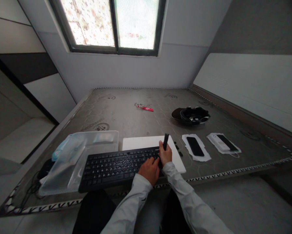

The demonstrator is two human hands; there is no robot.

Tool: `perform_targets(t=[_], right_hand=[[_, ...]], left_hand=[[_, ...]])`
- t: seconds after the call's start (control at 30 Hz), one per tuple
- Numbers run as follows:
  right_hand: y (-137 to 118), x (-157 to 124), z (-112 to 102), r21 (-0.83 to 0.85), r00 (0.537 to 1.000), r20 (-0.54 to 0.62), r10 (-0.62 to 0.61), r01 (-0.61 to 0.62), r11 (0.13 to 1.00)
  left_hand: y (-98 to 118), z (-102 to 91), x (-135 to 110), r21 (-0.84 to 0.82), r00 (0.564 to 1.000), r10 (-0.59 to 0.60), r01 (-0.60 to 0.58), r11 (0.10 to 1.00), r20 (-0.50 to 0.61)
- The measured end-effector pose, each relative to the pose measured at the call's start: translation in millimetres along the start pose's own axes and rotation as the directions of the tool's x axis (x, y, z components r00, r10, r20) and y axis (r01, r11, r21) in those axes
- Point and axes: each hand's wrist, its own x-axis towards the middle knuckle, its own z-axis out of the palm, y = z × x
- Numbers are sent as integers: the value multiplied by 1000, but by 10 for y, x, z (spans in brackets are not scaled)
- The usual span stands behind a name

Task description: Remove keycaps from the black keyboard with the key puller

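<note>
A black keyboard (116, 165) lies slanted, partly over a white sheet or board (141, 142) and partly over a clear plastic box (106, 139). My left hand (150, 170) is on the keyboard's right end, fingers bent over the keys; its thumb is hidden. Just beyond it, my right hand (165, 154) is closed around a short black stick-like tool (165, 139) held upright. The tool's lower end is hidden by the hand, so its kind cannot be made out. Small dark pieces (178, 149) lie by the sheet's right edge.
On the right, a black phone (195, 146) and a white device (219, 143) beside another dark one (227, 143) rest on white wrappers. Behind them is a black cap (192, 115). A red item (145, 108) lies farther back. Dark cables (32, 188) sit at the left.
</note>
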Motion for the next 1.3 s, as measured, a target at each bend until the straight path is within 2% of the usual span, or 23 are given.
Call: perform_targets(t=[0.1, 0.2, 0.37, 0.57, 0.97, 1.13, 1.23, 1.3], right_hand=[[22, -18, 8, -136, 999, -30, -32, 28, 990], [14, -23, -4, -232, 997, 0, -80, 78, 969], [-55, -38, 0, -301, 995, -11, -103, 94, 949], [-111, -128, 56, -278, 992, -73, -100, 76, 958], [-79, -170, 49, -290, 987, -108, -121, 85, 953], [-108, -220, 39, -293, 985, -50, -165, 143, 945], [-89, -210, 36, -237, 987, -105, -121, 94, 967], [-68, -170, 37, -106, 988, -151, -43, 27, 994]], left_hand=[[12, -23, 4, -1, 1000, -9, 9, 1000, 12], [21, -52, 6, -9, 1000, -9, 10, 1000, 23], [10, -46, 4, -46, 999, -21, 23, 999, 24], [-25, 27, 10, -102, 998, -57, 55, 993, -10], [-6, 14, 34, -34, 995, -97, 97, 995, 21], [1, -3, 45, -31, 993, -107, 109, 994, 58], [1, -8, 49, -28, 994, -98, 99, 995, 42], [-2, -6, 46, -26, 995, -88, 89, 996, 35]])
